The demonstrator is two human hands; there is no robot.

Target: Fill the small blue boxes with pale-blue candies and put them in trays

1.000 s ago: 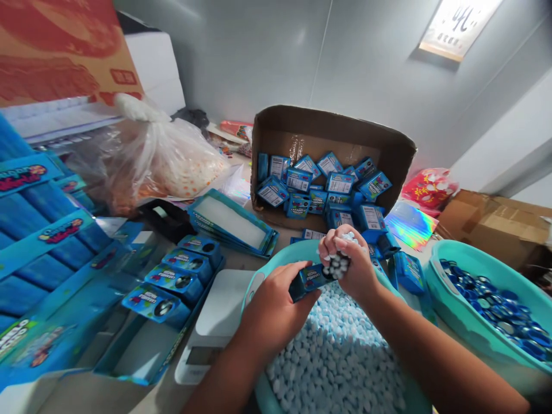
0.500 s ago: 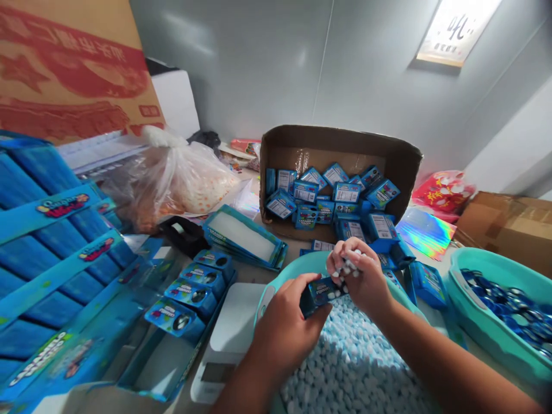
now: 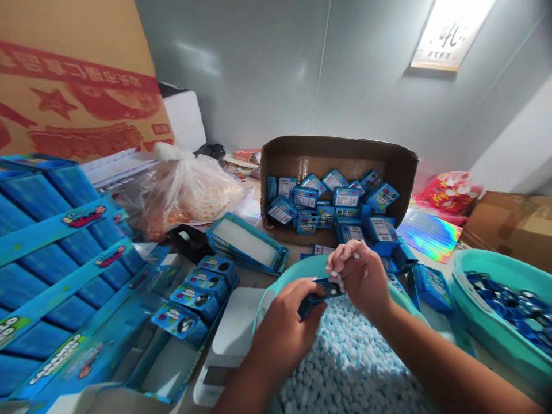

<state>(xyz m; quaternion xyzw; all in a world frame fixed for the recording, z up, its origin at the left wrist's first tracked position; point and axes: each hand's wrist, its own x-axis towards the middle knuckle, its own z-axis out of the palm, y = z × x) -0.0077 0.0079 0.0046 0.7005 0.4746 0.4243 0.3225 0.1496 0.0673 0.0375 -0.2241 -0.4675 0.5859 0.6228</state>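
My left hand (image 3: 287, 319) is closed around a small blue candy box (image 3: 324, 286), holding it tilted above a turquoise basin (image 3: 304, 264). Right at the far end of that box, my right hand (image 3: 364, 279) curls its fingers over small white candies (image 3: 338, 279). A few of them sit at the box's end, and another clings near the fingers. Pale blue and white candies (image 3: 345, 351) fill the basin below both hands. How full the box is inside cannot be made out.
A carton (image 3: 340, 150) behind the basin holds several blue boxes. On the left are a white scale (image 3: 237, 322), a tray (image 3: 166, 368) with several boxes, and stacked display boxes (image 3: 56, 247). Another turquoise basin (image 3: 487, 305) with shiny blue pieces stands at right.
Fewer candies show in my right hand, and its fingers have closed further at the box's end. My left hand keeps its hold on the box. The view has shifted slightly.
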